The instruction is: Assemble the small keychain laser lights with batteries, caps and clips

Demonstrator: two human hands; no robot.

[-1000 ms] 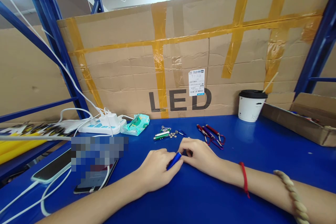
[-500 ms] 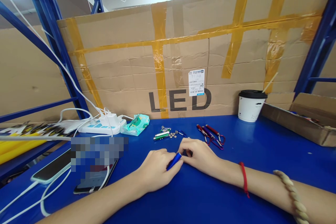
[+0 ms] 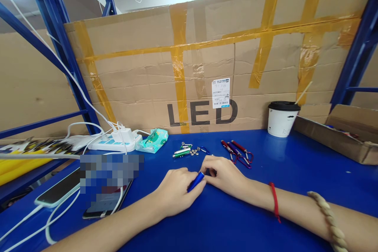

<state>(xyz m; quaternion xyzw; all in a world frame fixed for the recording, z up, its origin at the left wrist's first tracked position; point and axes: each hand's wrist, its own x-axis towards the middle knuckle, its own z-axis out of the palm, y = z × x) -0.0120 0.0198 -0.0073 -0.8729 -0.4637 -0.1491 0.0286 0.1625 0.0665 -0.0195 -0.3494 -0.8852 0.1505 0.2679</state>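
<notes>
My left hand (image 3: 177,189) is closed around a small blue metal flashlight tube (image 3: 196,182), which points up and to the right. Close by its upper end, my right hand (image 3: 226,175) is pinched with the fingertips low over the table; whatever they hold, if anything, is hidden. Beyond the hands lie a green tube (image 3: 181,153) and a silver tube (image 3: 183,150), with several button cells (image 3: 195,152) and a blue carabiner (image 3: 204,150) beside them. To their right are several slim red and purple flashlights (image 3: 236,149) with carabiners on their ends.
A white paper cup (image 3: 282,120) with a black lid stands at the back right, beside an open cardboard box (image 3: 351,141). Phones (image 3: 59,189) and white cables lie at left, near a power strip (image 3: 115,143) and a green packet (image 3: 153,140). Taped cardboard (image 3: 141,86) walls the back.
</notes>
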